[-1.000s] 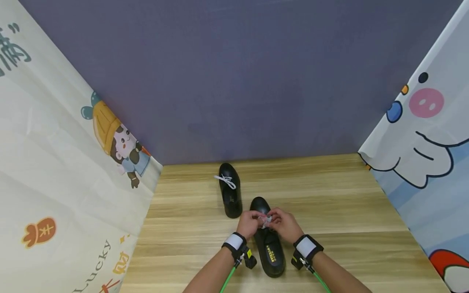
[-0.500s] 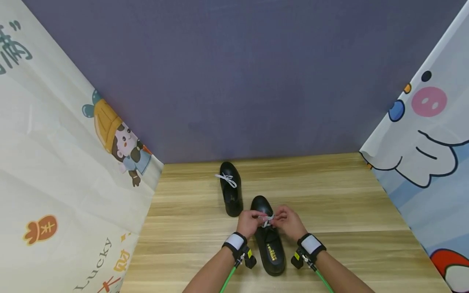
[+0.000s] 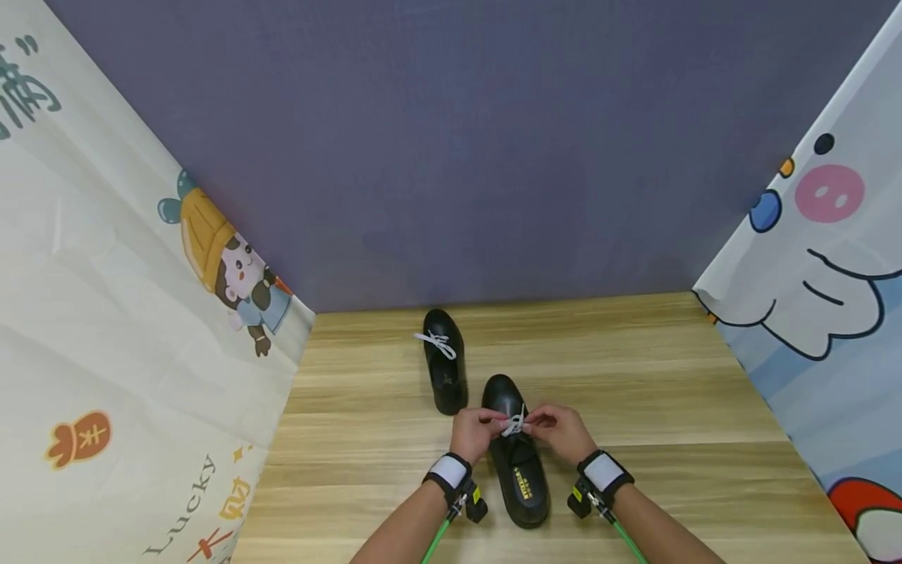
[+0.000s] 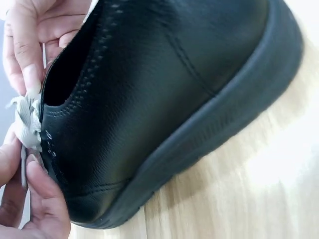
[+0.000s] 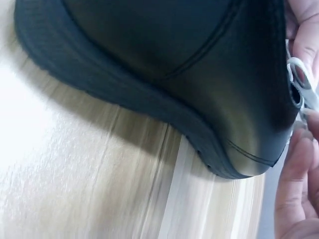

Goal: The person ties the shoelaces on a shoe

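Note:
A black leather shoe [image 3: 520, 486] stands on the wood-grain surface, toe pointing away from me. White shoelace [image 3: 514, 424] is knotted over its tongue, with loops showing in the head view. From the left side, my left hand [image 3: 474, 433] pinches the lace between thumb and fingertips. My right hand [image 3: 565, 431] pinches it on the opposite side, fingertips close to the knot. Up close in the left wrist view, the bunched lace [image 4: 27, 122] sits between both hands at the shoe's opening. The right wrist view shows a lace loop [image 5: 299, 67] beside the fingers.
A second black shoe [image 3: 445, 384], its white lace tied in a bow, stands ahead and to the left. Behind it rises a grey-blue panel [image 3: 493, 157]. Printed sheets flank the wood-grain surface [image 3: 366, 470] on the left [image 3: 106, 313] and right [image 3: 860, 313].
My hands have drawn slightly apart, the right one moving outward to the right. More of the knot and its loops shows between them. Both shoes keep their places.

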`<action>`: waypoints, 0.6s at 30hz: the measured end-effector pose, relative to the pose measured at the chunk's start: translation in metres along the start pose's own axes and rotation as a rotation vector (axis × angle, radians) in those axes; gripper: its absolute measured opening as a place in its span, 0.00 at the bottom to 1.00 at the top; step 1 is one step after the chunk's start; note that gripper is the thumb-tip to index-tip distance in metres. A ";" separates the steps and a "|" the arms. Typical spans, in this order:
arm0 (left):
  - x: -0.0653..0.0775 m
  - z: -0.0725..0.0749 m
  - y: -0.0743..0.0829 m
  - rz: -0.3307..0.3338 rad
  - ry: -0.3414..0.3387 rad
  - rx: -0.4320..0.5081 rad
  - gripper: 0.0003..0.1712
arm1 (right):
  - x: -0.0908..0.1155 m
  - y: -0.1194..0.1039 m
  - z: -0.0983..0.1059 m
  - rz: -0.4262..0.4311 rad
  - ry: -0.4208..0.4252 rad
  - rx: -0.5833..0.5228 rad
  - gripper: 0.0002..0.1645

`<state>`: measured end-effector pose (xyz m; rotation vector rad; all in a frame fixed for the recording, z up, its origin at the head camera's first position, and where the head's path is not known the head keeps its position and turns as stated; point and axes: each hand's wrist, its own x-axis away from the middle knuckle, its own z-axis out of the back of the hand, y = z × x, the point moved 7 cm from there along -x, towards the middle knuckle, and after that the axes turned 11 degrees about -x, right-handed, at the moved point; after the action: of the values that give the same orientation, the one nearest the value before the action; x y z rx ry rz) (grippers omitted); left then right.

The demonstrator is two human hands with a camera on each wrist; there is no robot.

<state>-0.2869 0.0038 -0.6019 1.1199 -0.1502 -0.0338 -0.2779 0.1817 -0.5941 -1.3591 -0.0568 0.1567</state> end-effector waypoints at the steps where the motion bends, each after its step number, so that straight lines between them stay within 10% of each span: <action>1: 0.001 0.001 -0.001 -0.003 0.004 -0.021 0.03 | 0.001 0.000 0.001 0.012 -0.004 0.013 0.06; 18: 0.006 0.004 -0.010 -0.004 0.060 0.022 0.03 | 0.004 -0.006 0.003 0.119 -0.048 0.102 0.06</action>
<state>-0.2810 -0.0051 -0.6085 1.1420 -0.0948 -0.0016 -0.2741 0.1841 -0.5878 -1.2575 -0.0078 0.2884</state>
